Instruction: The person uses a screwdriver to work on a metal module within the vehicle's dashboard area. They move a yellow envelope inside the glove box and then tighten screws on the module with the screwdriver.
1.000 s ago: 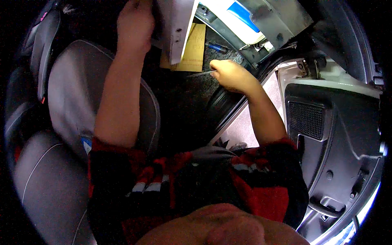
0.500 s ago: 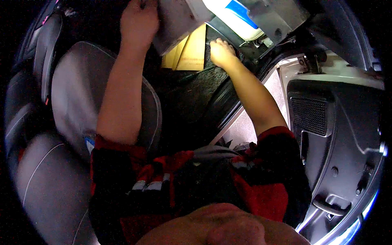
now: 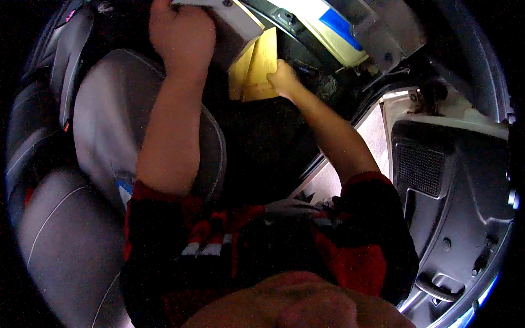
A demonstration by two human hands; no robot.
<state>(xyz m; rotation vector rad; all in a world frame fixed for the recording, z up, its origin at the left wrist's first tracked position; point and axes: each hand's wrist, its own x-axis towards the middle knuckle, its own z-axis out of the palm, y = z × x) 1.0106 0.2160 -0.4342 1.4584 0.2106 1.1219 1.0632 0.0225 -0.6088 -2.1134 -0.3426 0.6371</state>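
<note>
Closed around the edge of a grey plastic panel [image 3: 232, 30], my left hand [image 3: 183, 35] is at the top, left of centre. The panel looks like a box-shaped piece of car trim; its far part runs out of the picture. Below and right of it, yellow paper envelopes [image 3: 260, 74] stick out over the dark footwell. My right hand [image 3: 281, 79] pinches their right edge, the thumb showing on the near face. The panel covers the upper left part of the envelopes.
A grey car seat [image 3: 117, 104] stands to my left. On the right, an open car door [image 3: 424, 218] shows its speaker grille and handle. Bright white and blue parts [image 3: 339, 30] lie beyond my right hand, beside a grey trim piece [image 3: 391, 44].
My right hand has moved left from the carpet beside the envelopes and taken hold of their edge. My left hand and the grey panel have shifted and tilted slightly.
</note>
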